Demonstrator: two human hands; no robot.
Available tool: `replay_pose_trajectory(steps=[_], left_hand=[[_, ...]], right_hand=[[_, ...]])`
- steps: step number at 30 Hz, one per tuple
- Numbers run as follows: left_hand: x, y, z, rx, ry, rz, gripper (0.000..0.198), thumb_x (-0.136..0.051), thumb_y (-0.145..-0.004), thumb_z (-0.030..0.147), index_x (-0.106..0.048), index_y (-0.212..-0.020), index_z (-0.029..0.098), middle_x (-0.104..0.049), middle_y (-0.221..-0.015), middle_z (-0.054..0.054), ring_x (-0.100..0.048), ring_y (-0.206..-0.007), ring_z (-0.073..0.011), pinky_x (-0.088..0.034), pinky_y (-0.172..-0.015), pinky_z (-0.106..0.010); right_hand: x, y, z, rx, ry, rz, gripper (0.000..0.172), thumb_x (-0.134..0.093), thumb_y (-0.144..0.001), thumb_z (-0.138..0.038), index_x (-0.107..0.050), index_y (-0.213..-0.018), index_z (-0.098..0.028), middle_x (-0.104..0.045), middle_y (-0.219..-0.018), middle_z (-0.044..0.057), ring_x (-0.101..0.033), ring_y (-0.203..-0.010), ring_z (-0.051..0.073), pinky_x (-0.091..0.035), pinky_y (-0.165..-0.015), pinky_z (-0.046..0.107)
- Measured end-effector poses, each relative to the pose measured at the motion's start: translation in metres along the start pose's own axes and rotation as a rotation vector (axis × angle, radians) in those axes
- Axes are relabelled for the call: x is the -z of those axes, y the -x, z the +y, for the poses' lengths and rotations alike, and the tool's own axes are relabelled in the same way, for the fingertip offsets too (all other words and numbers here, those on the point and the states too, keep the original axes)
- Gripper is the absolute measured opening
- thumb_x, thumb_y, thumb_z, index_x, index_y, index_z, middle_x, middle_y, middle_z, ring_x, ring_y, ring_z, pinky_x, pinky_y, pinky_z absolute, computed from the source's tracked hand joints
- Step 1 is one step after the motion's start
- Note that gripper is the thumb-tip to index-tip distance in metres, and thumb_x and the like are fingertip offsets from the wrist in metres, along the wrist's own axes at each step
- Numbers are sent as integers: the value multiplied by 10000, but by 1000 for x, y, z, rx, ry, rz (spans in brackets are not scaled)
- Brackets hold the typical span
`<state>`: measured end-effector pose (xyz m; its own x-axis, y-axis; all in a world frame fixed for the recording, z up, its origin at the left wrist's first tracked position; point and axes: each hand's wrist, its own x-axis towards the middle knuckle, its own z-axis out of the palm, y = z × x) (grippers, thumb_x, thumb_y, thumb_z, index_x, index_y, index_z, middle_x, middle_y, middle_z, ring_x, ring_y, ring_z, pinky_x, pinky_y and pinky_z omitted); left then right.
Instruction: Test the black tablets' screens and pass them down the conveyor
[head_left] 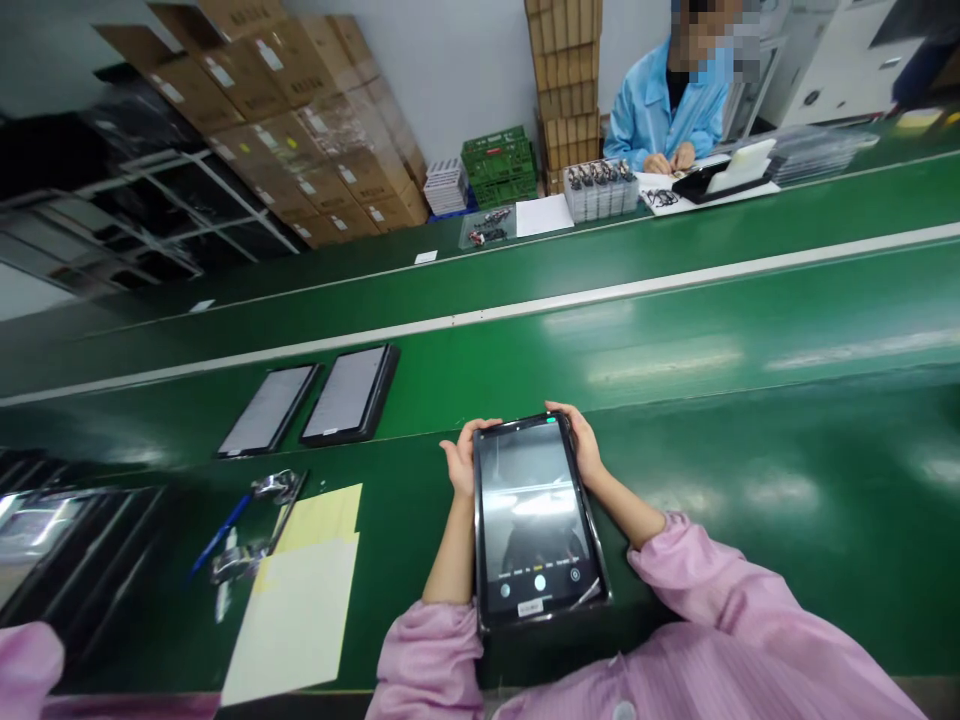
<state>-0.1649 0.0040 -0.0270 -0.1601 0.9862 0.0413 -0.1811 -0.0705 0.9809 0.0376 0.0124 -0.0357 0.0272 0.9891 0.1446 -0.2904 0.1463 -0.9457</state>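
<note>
One black-framed tablet (pixel 536 515), at the near edge of the bench, directly before the wearer's pink garment (pixel 622 680); screen lit, a row of modes and a round white button along its lower part, small white label on the bottom border. Whether its lower end touches the bench cannot be told.

Two bare hands, both engaged: left hand (pixel 463 458) grasping the tablet's upper left side, thumb pointing outward; right hand (pixel 583 445) curled around the upper right corner, fingertips at the top edge.

One green bench (pixel 697 450), glossy, beneath all this.

One pink sleeve (pixel 30 660) at the left edge, apart from the wearer's arms.

Papers, left of the tablet: one pale sheet (pixel 296 620), overlapping a yellow sheet (pixel 322 512). Beside them, metal clips and one blue pen (pixel 225 530).

One row of dark, flat items (pixel 97 560), farther left, blurred.

Two further tablets (pixel 346 393), side by side, screens up, beyond the papers.

One pale strip (pixel 480 316) running lengthwise behind them.

Across the bench: one person in a blue jacket (pixel 634 115), hands together at the work surface; clear trays (pixel 600 192) of dark parts alongside.

Backmost: green crates (pixel 499 165), stacked brown cartons (pixel 330 140).
</note>
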Motion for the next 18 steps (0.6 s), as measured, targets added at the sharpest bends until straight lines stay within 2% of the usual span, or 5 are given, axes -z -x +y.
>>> replay_pose_trajectory(steps=[3,6,10,14,18], left_hand=[[-1,-1,-1,13,-8,7,888,-101,-799,903,-615,-821,179,-726,-983,-156,-677,-981,-314,-504,-922,-502],[-7,-3,2,-10,11,50,908,-140,-821,881,-672,-936,155,-728,-1048,-175,-656,-1084,-326,-455,-1017,-510],[-6,4,7,-23,26,68,964,-196,-815,885,-628,-1245,138,-565,-1409,-206,-429,-1402,-343,-337,-1158,-479],[6,44,6,110,96,64,991,-181,-822,878,-451,-1474,181,-386,-1573,-153,-335,-1464,-339,-339,-1177,-475],[17,87,0,164,76,-26,882,-113,-875,811,-395,-1518,277,-489,-1515,-78,-383,-1444,-309,-356,-1180,-466]], right_hand=[[1,-2,-2,31,38,-3,608,-373,-916,-735,-697,-965,-222,-665,-1233,101,-562,-1211,293,-379,-1100,442],[1,-3,-1,34,79,-9,614,-367,-922,-734,-702,-981,-222,-657,-1247,105,-554,-1223,293,-358,-1121,454],[4,12,6,-43,28,66,748,-378,-894,-783,-569,-1336,-210,-515,-1444,124,-432,-1367,290,-288,-1176,472],[16,57,6,-182,-90,-47,899,-410,-893,-795,-219,-1582,-251,-201,-1641,68,-210,-1496,250,-156,-1234,453],[28,103,-7,-228,-121,-232,876,-397,-918,-779,-107,-1604,-318,-79,-1658,-14,-61,-1521,221,-39,-1247,426]])
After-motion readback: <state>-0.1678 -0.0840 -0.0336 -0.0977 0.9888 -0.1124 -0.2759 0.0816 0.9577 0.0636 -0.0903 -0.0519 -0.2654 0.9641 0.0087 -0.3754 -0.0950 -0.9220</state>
